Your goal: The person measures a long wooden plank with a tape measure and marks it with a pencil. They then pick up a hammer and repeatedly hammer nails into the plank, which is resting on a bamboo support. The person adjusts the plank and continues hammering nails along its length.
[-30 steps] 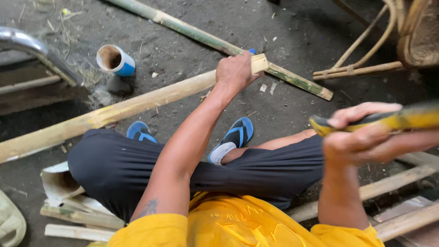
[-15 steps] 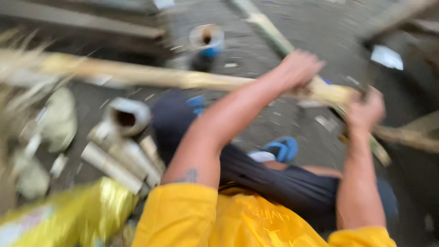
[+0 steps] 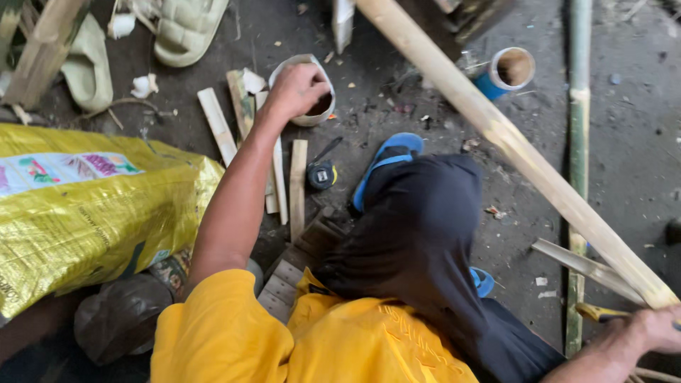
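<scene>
The left hand [image 3: 298, 89] is stretched out toward eleven o'clock and its fingers are curled over the rim of a white cup [image 3: 310, 89] that stands on the dirt floor [image 3: 631, 135]. The right hand [image 3: 656, 330] is seen at four o'clock, at the frame's edge, closed around the near end of a long pale bamboo pole [image 3: 496, 131]; a yellow-handled tool [image 3: 599, 312] lies just beside it, and whether it is gripped as well cannot be told. The pole runs from twelve o'clock down to four o'clock, crossing in front of a thinner green bamboo stalk [image 3: 579, 106]. Between cup and body, short wooden slats [image 3: 298, 188] and a small tape measure [image 3: 323, 175] are scattered, with a blue sandal [image 3: 386, 167] just beside them. A blue-banded tube [image 3: 509, 71] is set at one o'clock, just behind the pole. A yellow sack [image 3: 92, 213] fills nine o'clock, and pale green sandals [image 3: 188, 28] are left at eleven.
</scene>
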